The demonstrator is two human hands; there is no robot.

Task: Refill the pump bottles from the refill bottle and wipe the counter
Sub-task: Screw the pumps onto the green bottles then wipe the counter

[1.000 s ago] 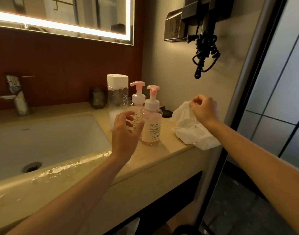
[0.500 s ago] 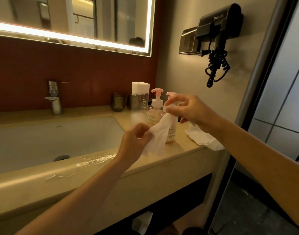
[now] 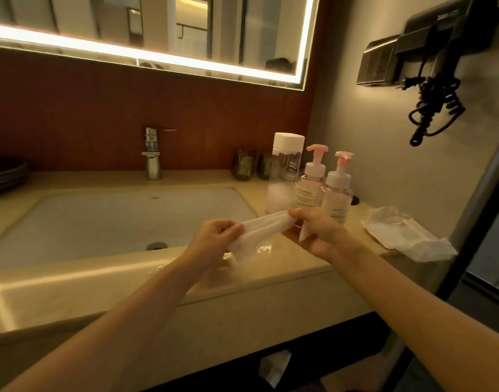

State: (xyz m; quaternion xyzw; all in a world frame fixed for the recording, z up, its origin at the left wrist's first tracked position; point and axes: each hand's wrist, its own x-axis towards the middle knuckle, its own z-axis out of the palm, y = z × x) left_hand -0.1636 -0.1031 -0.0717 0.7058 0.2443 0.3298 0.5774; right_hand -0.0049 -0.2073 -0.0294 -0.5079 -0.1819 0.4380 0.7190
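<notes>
One white wipe [image 3: 256,232] is stretched between our left hand [image 3: 211,241] and right hand [image 3: 316,233], its long axis rising slightly from left to right. Each hand pinches one end with curled fingers. We judge the wiping step is in hand: next we must unfold it and press it flat on the counter [image 3: 271,268] below. Just beyond the right hand stand the pump bottles [image 3: 337,193] and refill bottle [image 3: 285,171].

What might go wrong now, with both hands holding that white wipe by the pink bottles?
The near pump bottle stands right behind the right hand; a wide swipe with the wipe might topple it. The white packet seems to overhang the right end of the counter, so a nudge might drop it.
</notes>
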